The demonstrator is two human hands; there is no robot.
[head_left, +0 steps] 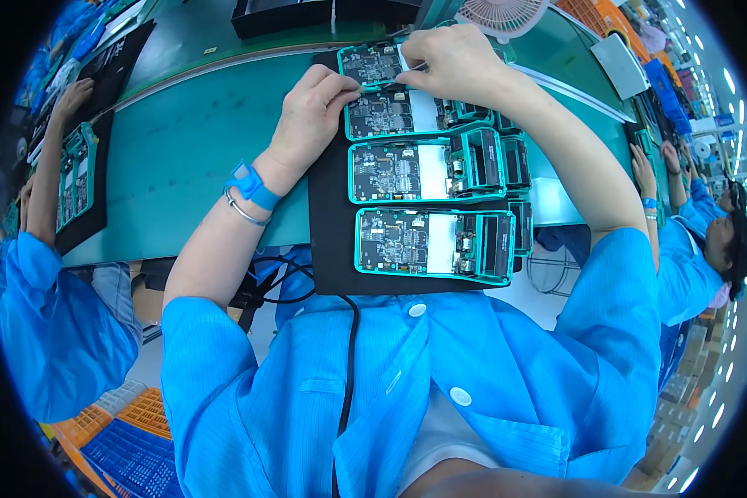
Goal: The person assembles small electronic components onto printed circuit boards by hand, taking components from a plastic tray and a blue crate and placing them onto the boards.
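Two sets of fingers (340, 86) meet at the far end: on our left hand (305, 116), thumb and forefinger draw close together at the left edge of the teal casings; on our right hand (461, 66), they curl down over the farthest device (369, 65). Are they pinching something? We cannot tell; whatever lies between them is too small.

That device sits just beyond the second device (380, 114), with the third device (386, 172) and the nearest device (393, 241) closer to us, all on a black mat (330, 241) over the green tabletop (183, 149).

We judge these casings light and stiff, perhaps a touch slick, and the bare boards look fragile. So our grip belongs on the teal rim (358, 241), at the sides, well off the components and the white panel (432, 172).
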